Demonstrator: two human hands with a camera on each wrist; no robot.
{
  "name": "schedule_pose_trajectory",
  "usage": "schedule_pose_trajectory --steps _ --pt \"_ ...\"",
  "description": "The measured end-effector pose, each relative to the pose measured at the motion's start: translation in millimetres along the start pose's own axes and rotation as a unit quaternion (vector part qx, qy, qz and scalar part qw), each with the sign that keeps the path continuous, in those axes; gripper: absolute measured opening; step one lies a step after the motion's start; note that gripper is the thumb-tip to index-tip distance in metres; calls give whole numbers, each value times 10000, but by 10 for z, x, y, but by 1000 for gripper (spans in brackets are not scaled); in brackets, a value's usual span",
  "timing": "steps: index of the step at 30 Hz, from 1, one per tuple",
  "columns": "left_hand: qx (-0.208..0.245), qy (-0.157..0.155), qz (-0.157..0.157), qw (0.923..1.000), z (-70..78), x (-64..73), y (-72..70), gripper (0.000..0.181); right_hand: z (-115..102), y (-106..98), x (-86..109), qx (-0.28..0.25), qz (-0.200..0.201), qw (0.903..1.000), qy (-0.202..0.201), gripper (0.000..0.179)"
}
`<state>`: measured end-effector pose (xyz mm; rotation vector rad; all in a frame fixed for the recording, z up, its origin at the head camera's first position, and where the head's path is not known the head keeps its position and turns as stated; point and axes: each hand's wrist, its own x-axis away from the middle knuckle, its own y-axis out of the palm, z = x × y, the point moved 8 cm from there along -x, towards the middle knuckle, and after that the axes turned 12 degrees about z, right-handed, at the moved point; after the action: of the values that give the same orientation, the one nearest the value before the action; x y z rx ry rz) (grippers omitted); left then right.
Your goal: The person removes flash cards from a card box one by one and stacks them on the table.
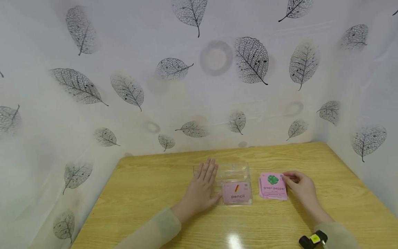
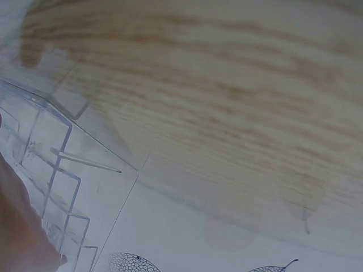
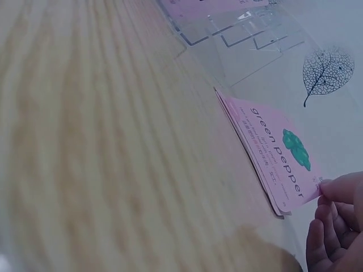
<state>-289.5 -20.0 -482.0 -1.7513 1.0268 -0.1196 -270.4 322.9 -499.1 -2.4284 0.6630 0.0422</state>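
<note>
The right hand [image 1: 302,188] pinches the green pepper card [image 1: 273,188] by its upper right corner, the clear rack [image 1: 234,176] lying leftward, by the straight-fingered left hand [image 1: 201,188].

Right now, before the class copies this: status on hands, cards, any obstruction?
Left hand at clear rack, fingers straight. Right hand pinches green pepper card. Pencil card in rack's front tier. No obstruction seen between green pepper card and rack.

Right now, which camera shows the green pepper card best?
The right wrist view: the green pepper card appears largest there, a corner pinched by the right hand. The head view shows it smaller, atop other pink cards; the left wrist view doesn't show it.
</note>
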Motion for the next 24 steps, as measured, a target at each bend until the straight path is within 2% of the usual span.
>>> schedule_pose_trajectory --steps 12,18,24 --pt "14 -22 -59 10000 -2 2 -5 104 46 13 -20 42 37 9999 95 31" --pt "-24 -6 -145 9999 5 1 3 104 49 7 -18 43 66 9999 -63 30" --pt "-48 1 -7 10000 4 2 4 103 35 2 -14 68 86 9999 -100 30"
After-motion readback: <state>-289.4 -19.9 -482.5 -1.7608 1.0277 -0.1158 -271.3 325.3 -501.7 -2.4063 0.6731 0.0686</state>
